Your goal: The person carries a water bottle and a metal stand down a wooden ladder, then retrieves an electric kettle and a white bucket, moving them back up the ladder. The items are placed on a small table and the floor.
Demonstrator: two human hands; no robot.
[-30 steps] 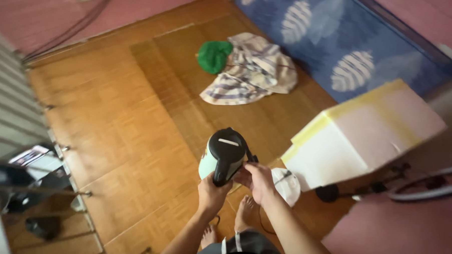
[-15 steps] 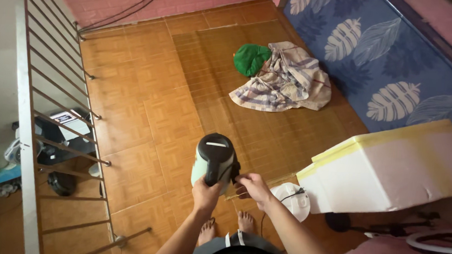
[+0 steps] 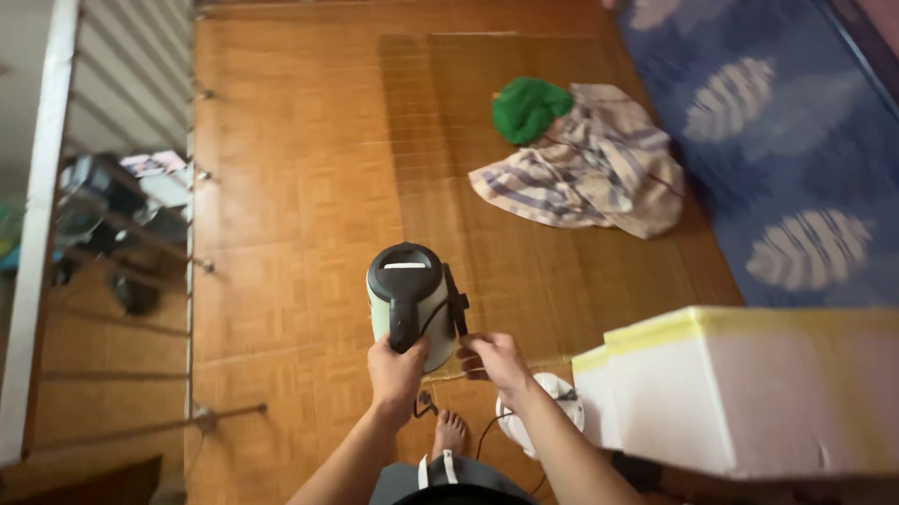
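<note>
Head view, looking down at a wooden floor (image 3: 293, 177). The left hand (image 3: 398, 368) is clenched around the black handle of a pale green electric kettle (image 3: 410, 299) with its black lid closed, held in the air above the floor; its contents are hidden. The right hand (image 3: 498, 359) pinches the kettle's thin black cord (image 3: 483, 438) just beside the kettle. A round white base (image 3: 549, 400) lies below, against a white foam box (image 3: 763, 393) with a yellowish top edge. A striped cloth (image 3: 592, 173) and a green bundle (image 3: 530, 108) lie on a mat near a blue leaf-patterned mattress (image 3: 802, 145).

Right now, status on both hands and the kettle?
Left hand gripping electric kettle by its black handle. Right hand touching kettle's side, at the cord. White round base on floor below.
</note>
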